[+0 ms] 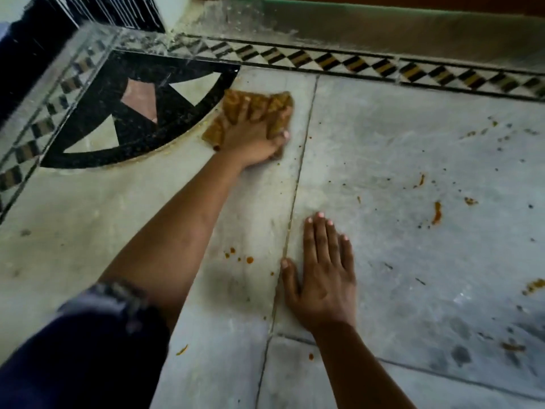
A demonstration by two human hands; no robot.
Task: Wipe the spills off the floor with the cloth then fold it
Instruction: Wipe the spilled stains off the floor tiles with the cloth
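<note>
The left hand [253,140] reaches far out and presses a brown cloth [259,109] flat on the grey floor [398,160], fingers [240,115] spread apart over it, thumb curled round its right edge. The cloth sits at the far left, just beside the curved black inlay [141,113]. The right hand [324,276] lies flat on the near floor, palm down, fingers together, holding nothing. Orange spills [436,212] dot the floor on the right, with small drops [240,256] between the two arms. A patterned border [368,64] runs along the far edge.
</note>
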